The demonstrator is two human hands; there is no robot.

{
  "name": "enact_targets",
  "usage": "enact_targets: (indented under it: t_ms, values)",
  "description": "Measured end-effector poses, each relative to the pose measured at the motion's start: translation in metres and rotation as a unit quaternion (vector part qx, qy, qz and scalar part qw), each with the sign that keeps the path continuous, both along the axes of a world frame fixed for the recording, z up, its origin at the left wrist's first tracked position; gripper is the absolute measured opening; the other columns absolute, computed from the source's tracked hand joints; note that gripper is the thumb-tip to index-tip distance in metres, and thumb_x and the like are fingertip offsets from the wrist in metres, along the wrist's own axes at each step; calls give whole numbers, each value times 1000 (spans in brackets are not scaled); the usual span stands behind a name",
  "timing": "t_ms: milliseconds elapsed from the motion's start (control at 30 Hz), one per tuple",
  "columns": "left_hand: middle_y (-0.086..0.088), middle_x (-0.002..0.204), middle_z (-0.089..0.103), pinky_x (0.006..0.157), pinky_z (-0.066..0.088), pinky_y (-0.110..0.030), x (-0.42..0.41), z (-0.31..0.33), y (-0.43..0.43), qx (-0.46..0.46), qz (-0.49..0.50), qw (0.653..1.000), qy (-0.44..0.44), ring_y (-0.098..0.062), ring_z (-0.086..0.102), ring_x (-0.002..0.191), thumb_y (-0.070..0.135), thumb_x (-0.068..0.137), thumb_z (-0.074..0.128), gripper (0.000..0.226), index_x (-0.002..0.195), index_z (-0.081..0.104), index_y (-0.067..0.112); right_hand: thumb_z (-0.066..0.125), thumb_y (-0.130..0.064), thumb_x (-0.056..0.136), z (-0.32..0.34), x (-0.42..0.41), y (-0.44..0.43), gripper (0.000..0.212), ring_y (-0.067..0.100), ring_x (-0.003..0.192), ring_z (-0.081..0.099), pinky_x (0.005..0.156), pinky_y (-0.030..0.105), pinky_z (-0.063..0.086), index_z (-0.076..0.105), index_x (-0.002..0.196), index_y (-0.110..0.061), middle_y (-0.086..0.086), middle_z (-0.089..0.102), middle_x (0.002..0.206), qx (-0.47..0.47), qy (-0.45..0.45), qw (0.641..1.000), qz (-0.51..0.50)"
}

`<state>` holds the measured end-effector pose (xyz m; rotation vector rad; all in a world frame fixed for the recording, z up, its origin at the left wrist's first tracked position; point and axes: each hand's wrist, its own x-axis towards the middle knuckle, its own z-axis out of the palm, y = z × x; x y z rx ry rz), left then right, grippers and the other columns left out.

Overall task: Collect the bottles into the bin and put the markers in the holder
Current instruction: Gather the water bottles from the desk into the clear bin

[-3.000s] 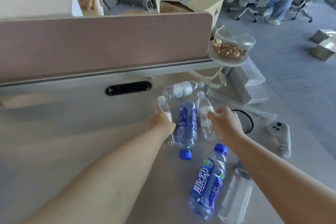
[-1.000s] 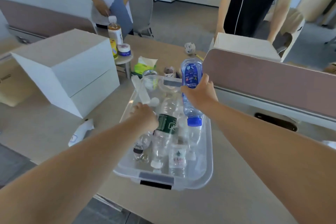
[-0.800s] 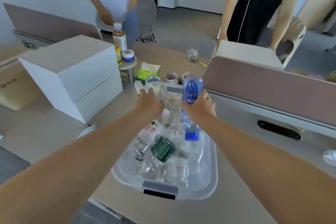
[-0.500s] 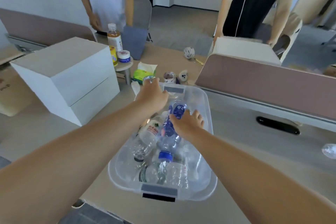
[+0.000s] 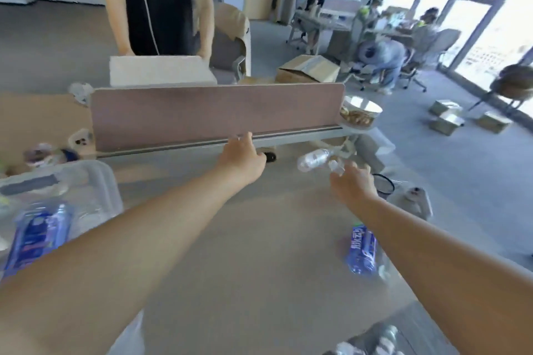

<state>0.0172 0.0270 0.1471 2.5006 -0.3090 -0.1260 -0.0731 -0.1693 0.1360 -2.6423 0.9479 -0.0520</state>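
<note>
The frame is blurred by motion. The clear plastic bin [image 5: 95,179] sits at the left edge with a blue-labelled bottle [image 5: 37,236] lying inside. My left hand [image 5: 242,157] hovers over the desk near the partition, fingers loose, holding nothing. My right hand [image 5: 353,184] stretches out with spread fingers just short of a small clear bottle [image 5: 336,167]. A larger clear bottle [image 5: 313,157] lies beyond it. Another blue-labelled bottle [image 5: 362,249] lies on the desk beside my right forearm. The black mesh holder [image 5: 385,184] stands just right of my right hand. No markers show.
A pink desk partition [image 5: 213,115] runs across the back, with a glass bowl of snacks [image 5: 360,112] at its right end. A white controller [image 5: 412,199] lies near the desk's right edge. A clear bottle [image 5: 372,340] shows at the bottom. A person stands behind a white box [image 5: 158,70].
My right hand let the blue bottle go into the bin. My view and both arms swung right, away from the bin, toward the bottles on the desk.
</note>
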Motion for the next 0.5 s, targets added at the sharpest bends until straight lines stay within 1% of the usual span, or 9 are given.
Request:
enact_targets:
  t_ms: [100,167,200,267,333,400,500]
  values:
    - [-16,142,37,97,42,-40,-13,-11,-72,20,-47,999,19,-34,46,125,30,94,47,55,145,33,13,46,-28,91,-8,-31,-68,42,40,121,45,95,40,40,50,125,-3,23,47,131,33,-17,996,-82]
    - [-15,147,32,97,43,-40,-19,-20,-114,29,-66,997,28,-34,46,125,31,94,46,57,146,31,14,45,-25,89,-17,-44,-105,39,40,118,46,89,38,40,50,124,-7,21,46,128,52,-13,992,-111]
    - [-16,149,30,98,43,-40,-21,-26,-133,35,-72,996,32,-33,47,125,31,94,46,57,146,31,14,45,-25,90,-24,-47,-122,41,40,118,47,90,37,41,49,126,-6,22,46,128,61,-10,991,-121]
    - [-16,146,33,96,42,-39,-23,-40,-166,48,-78,995,44,-34,50,123,31,94,46,56,145,32,14,44,-25,91,-39,-51,-150,44,40,119,48,94,39,42,46,129,-3,22,44,131,73,9,989,-129]
    - [-16,145,35,96,42,-39,-26,-57,-196,67,-82,993,61,-35,49,123,30,93,46,57,146,30,15,43,-22,92,-63,-53,-171,42,40,117,49,97,42,46,45,128,0,21,43,130,100,29,987,-122]
    - [-15,148,33,98,42,-40,-27,-75,-222,87,-81,990,81,-35,47,126,30,93,46,59,148,28,15,42,-18,91,-90,-51,-187,39,38,117,49,97,44,46,46,125,0,19,44,129,122,45,984,-121]
    - [-13,147,33,102,39,-40,-26,-102,-256,109,-68,985,115,-33,43,130,31,94,45,59,148,28,16,45,-24,91,-130,-47,-205,45,34,124,43,99,43,40,42,132,-5,15,41,134,87,86,976,-181]
